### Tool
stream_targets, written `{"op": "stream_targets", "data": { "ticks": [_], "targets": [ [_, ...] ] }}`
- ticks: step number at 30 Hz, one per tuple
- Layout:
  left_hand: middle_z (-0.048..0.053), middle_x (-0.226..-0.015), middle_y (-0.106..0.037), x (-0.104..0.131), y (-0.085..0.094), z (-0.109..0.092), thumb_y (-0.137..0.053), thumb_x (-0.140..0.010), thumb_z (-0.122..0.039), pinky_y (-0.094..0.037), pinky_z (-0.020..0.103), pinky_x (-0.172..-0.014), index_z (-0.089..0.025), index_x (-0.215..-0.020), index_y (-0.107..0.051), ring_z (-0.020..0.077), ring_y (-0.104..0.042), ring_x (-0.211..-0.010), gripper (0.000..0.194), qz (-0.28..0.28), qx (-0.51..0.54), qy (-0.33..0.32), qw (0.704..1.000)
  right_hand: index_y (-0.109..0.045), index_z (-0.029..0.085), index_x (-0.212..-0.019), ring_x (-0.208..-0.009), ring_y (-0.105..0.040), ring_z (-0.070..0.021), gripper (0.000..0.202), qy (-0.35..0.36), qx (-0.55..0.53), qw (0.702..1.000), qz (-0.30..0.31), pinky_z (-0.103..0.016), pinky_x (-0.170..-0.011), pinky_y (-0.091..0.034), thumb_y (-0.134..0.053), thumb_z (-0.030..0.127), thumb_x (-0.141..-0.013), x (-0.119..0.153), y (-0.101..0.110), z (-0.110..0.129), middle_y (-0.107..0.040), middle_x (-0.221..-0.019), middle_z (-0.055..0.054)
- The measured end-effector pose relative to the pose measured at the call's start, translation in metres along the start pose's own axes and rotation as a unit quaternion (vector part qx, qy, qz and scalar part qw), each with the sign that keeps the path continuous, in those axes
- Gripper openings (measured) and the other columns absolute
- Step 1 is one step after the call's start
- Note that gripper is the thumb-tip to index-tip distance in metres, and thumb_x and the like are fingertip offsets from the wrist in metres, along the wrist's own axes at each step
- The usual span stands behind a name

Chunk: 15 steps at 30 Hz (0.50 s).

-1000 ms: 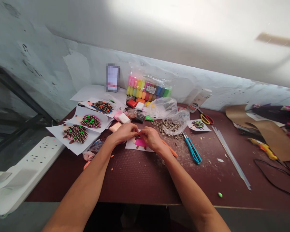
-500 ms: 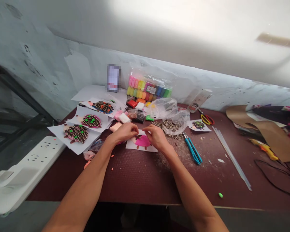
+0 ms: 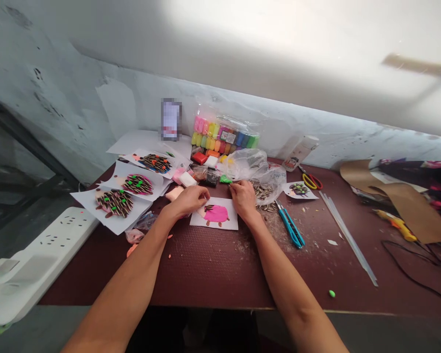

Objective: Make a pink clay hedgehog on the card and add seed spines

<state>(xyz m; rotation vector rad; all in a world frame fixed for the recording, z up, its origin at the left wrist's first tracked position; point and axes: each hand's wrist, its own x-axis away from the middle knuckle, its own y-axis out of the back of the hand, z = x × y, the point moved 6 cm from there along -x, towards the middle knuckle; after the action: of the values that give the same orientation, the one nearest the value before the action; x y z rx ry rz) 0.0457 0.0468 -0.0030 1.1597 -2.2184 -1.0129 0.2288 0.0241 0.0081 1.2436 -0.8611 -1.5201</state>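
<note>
A white card [image 3: 194, 221] lies flat in front of me with a pink clay hedgehog [image 3: 217, 214] on it, brown feet below and a few dark seeds stuck in near its head. My left hand [image 3: 191, 199] rests at the card's upper left, fingers curled together; what they hold, if anything, is hidden. Just beyond the card's right edge, my right hand [image 3: 245, 197] is at the near side of the striped sunflower seeds [image 3: 263, 191], its fingertips pinched on what looks like a seed.
Finished seed hedgehogs [image 3: 114, 202] lie on sheets at left, beside a white power strip [image 3: 64, 230]. Clay packs [image 3: 224, 135] and a phone [image 3: 171, 119] stand at the back. To the right are a blue cutter [image 3: 291, 226], scissors [image 3: 311, 181], glue sticks [image 3: 347, 235] and a yellow glue gun [image 3: 397, 224].
My right hand has moved right, off the card to the seed pile, uncovering the pink hedgehog. My left hand has stayed near the card's upper left.
</note>
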Motion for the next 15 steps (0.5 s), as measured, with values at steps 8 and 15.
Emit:
{"op": "stream_targets", "data": {
  "ticks": [8, 15],
  "targets": [
    [0.012, -0.107, -0.074, -0.0021, -0.0019, -0.0003, -0.056, -0.081, -0.012, -0.048, 0.031, -0.086, -0.015, -0.112, -0.074, 0.0245, -0.067, -0.095, 0.036, -0.026, -0.054, 0.029, 0.998, -0.077, 0.018, -0.102, -0.102, -0.052, -0.0250, 0.023, 0.009, 0.021, 0.998, 0.057, -0.034, -0.089, -0.038, -0.055, 0.021, -0.097, -0.0037, -0.0032, 0.0053, -0.065, -0.104, -0.012],
    [0.010, -0.099, -0.069, -0.0031, 0.0007, -0.0015, -0.055, -0.079, -0.012, -0.048, 0.031, -0.084, -0.016, -0.092, -0.074, 0.0233, -0.065, -0.093, 0.023, -0.049, -0.088, 0.007, 0.995, -0.070, 0.014, -0.100, -0.097, -0.055, -0.0248, 0.020, 0.009, -0.002, 0.999, 0.035, -0.032, -0.085, -0.039, -0.050, 0.014, -0.095, -0.0019, 0.0049, 0.0081, -0.067, -0.105, -0.015]
  ]
}}
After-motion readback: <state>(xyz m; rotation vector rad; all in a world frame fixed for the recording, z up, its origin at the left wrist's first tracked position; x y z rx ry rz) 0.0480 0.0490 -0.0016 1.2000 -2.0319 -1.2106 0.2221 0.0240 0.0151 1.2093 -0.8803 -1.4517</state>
